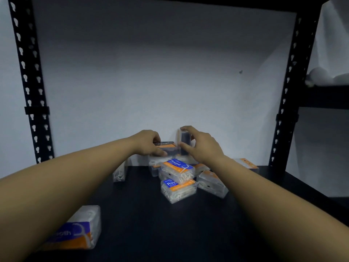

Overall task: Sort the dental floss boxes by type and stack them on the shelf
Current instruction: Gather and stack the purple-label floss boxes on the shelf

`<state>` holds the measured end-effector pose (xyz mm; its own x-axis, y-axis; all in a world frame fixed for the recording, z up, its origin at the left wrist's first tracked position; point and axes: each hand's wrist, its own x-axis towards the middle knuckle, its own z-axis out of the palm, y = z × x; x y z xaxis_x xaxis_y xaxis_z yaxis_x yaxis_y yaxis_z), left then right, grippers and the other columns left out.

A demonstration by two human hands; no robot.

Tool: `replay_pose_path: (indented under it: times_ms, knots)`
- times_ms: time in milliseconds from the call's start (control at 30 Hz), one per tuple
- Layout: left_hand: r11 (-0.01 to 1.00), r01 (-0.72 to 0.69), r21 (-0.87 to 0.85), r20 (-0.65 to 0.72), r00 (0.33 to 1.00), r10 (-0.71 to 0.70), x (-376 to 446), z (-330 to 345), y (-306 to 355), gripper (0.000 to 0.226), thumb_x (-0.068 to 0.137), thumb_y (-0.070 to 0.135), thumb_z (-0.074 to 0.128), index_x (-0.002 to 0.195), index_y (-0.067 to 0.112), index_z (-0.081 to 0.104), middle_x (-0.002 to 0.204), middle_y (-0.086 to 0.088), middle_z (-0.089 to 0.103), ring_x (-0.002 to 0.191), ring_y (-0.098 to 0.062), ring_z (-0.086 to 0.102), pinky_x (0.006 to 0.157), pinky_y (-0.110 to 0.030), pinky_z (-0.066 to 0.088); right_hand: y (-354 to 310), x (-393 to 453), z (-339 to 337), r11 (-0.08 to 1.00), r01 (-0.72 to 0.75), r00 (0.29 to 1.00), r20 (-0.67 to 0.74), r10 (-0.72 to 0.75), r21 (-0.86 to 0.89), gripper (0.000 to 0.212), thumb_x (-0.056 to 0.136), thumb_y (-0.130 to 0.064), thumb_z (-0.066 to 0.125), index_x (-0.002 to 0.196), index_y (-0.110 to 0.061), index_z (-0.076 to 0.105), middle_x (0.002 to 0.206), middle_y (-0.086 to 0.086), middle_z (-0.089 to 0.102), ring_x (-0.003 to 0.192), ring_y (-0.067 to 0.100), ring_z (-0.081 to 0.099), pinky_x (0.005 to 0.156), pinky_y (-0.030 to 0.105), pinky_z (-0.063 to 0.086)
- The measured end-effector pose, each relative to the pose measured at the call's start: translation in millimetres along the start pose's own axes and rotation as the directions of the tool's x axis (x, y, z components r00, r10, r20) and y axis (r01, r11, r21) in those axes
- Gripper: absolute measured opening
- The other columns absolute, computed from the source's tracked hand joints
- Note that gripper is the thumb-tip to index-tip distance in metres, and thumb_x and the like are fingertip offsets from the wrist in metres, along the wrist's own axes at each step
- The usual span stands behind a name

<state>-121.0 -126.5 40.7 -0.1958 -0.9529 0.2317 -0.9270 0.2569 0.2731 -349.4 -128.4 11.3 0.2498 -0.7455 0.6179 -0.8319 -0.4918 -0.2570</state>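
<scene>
Both hands (pixel 149 143) (pixel 200 146) on dark floss boxes (pixel 166 147)

Both hands are reaching to the back of the dark shelf (pixel 143 220). The left hand (pixel 149 142) is gripping a flat Charcoal box (pixel 166 146); the right hand (pixel 200 144) is holding an upright box (pixel 184 138) just beside it. Below them, Round boxes (pixel 177 174) are lying in a loose pile, and a Smooth box (pixel 75 229) is sitting near the front left.

Charcoal box (pixel 166 146) flat (held), Round boxes (pixel 177 167) piled
</scene>
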Motion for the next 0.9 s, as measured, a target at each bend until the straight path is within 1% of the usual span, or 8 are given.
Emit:
replay_pose_path:
  times_ms: [133, 200, 300, 433, 533, 633, 767, 900]
  knots:
    - [0.999, -0.015, 0.046, 0.010, 1.000, 0.014, -11.6, -17.3, -4.2, 0.062, 0.071, 0.049, 0.086, 0.120, 0.017, 0.064, 0.112, 0.003, 0.061, 0.096, -0.016, 0.056, 0.074, -0.026, 0.041, -1.0, -4.1, -8.0, 1.000, -0.009, 0.998, -0.068, 0.008, -0.010, 0.039, 0.094, -0.042, 0.061, 0.131, -0.041, 0.049, 0.113, -0.002, 0.070, 0.096, 0.027, 0.066, 0.073, 0.036, 0.054]
    - [0.997, -0.018, 0.080, -0.006, 1.000, 0.018, -20.8, -28.9, -7.3, 0.061, 0.070, 0.051, 0.087, 0.116, 0.019, 0.065, 0.112, 0.004, 0.062, 0.089, -0.013, 0.055, 0.066, -0.024, 0.040, -1.6, -7.4, -17.3, 1.000, -0.020, 0.996, -0.092, 0.018, -0.016, 0.033, 0.094, -0.040, 0.059, 0.126, -0.039, 0.052, 0.108, -0.002, 0.070, 0.090, 0.027, 0.065, 0.071, 0.036, 0.054]
    - [0.993, -0.019, 0.115, 0.006, 1.000, 0.018, -40.3, -44.6, -11.0, 0.058, 0.065, 0.051, 0.089, 0.110, 0.024, 0.064, 0.105, 0.008, 0.062, 0.079, -0.005, 0.053, 0.062, -0.022, 0.040, -2.2, -15.3, -35.2, 0.999, -0.037, 0.992, -0.119, 0.036, -0.006, 0.034, 0.092, -0.040, 0.060, 0.125, -0.036, 0.051, 0.104, 0.000, 0.071, 0.084, 0.028, 0.064, 0.070, 0.037, 0.053]
    - [0.987, -0.015, 0.158, 0.103, 0.995, -0.001, -68.1, -52.4, -7.8, 0.055, 0.062, 0.049, 0.091, 0.105, 0.027, 0.064, 0.101, 0.015, 0.061, 0.079, -0.002, 0.056, 0.064, -0.024, 0.043, -3.0, -35.7, -54.3, 0.996, -0.084, 0.991, -0.103, 0.086, 0.026, 0.043, 0.089, -0.038, 0.062, 0.130, -0.034, 0.050, 0.097, 0.000, 0.069, 0.079, 0.028, 0.062, 0.072, 0.037, 0.053]
    - [0.981, -0.015, 0.193, 0.183, 0.983, -0.021, -81.3, -47.1, -0.9, 0.055, 0.059, 0.048, 0.092, 0.103, 0.028, 0.066, 0.108, 0.012, 0.065, 0.094, -0.009, 0.062, 0.075, -0.025, 0.050, -1.1, -50.8, -61.3, 0.993, -0.118, 0.990, -0.080, 0.115, -0.032, 0.046, 0.087, -0.039, 0.063, 0.131, -0.034, 0.049, 0.089, -0.004, 0.065, 0.080, 0.028, 0.062, 0.070, 0.036, 0.052]
    - [0.969, -0.026, 0.248, 0.255, 0.966, -0.040, -89.3, -35.0, 7.5, 0.052, 0.060, 0.047, 0.093, 0.101, 0.029, 0.067, 0.107, 0.010, 0.065, 0.097, -0.012, 0.062, 0.069, -0.022, 0.046, 5.2, -61.2, -65.3, 0.980, -0.172, 0.985, -0.029, 0.170, -0.104, 0.043, 0.087, -0.043, 0.062, 0.126, -0.032, 0.051, 0.082, -0.006, 0.064, 0.079, 0.027, 0.060, 0.066, 0.035, 0.048]
    - [0.960, -0.016, 0.279, 0.294, 0.953, -0.069, -95.0, -15.2, 12.8, 0.059, 0.059, 0.049, 0.093, 0.107, 0.023, 0.068, 0.108, 0.006, 0.067, 0.098, -0.016, 0.063, 0.073, -0.025, 0.049, 11.1, -71.4, -68.2, 0.965, -0.232, 0.969, 0.061, 0.241, -0.123, 0.035, 0.084, -0.050, 0.059, 0.111, -0.032, 0.049, 0.090, 0.000, 0.070, 0.081, 0.028, 0.063, 0.062, 0.034, 0.045]
    - [0.962, -0.004, 0.274, 0.299, 0.951, -0.082, -98.0, -8.8, 13.4, 0.065, 0.058, 0.053, 0.091, 0.110, 0.022, 0.068, 0.107, 0.006, 0.067, 0.099, -0.017, 0.064, 0.087, -0.030, 0.055, 8.2, -73.6, -73.1, 0.959, -0.244, 0.961, 0.093, 0.259, -0.146, 0.043, 0.083, -0.055, 0.060, 0.117, -0.032, 0.048, 0.102, 0.001, 0.070, 0.087, 0.027, 0.064, 0.068, 0.037, 0.052]
